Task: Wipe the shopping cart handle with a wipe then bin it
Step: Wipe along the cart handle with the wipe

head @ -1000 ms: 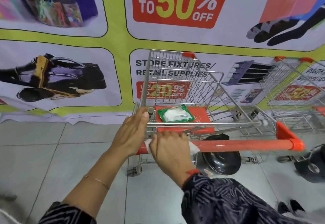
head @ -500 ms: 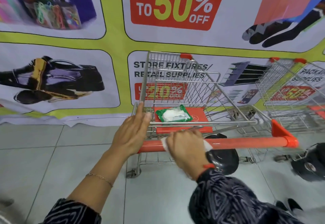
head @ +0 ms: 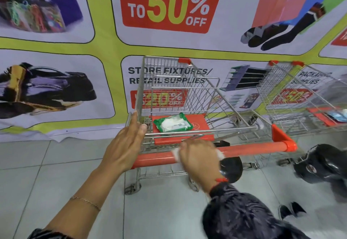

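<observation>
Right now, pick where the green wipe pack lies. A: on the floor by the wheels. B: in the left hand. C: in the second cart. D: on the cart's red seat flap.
D: the wipe pack lies flat on the red seat flap, behind the handle that the right hand wipes.

Bright, even indoor light, soft faint shadows on the floor tiles (head: 56,163), motion blur on the right hand (head: 199,156), wide-angle bending at edges.
</observation>
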